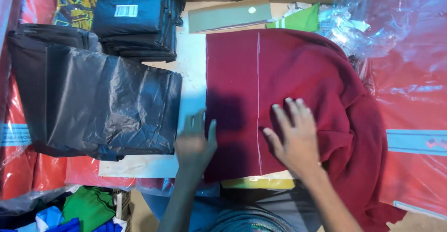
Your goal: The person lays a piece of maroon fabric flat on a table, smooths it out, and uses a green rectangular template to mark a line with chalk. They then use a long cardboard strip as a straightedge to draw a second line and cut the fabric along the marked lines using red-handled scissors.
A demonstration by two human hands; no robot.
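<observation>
Two hands flat, fingers spread, nothing pinched: left hand (pixel 194 141) at the left edge of the maroon garment (pixel 288 87), right hand (pixel 293 132) pressing its middle, apparently smoothing it. Garment lies mid-table (pixel 193 64), beside black plastic bags (pixel 102 106) at the table's left edge.

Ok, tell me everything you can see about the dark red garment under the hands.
The dark red garment looks like soft knit or fleece cloth, laid flat on the table. A thin white line runs down it. Its left edge is straight; its right side bunches and hangs off. The right hand presses flat on it; the left hand rests at its left edge.
</observation>
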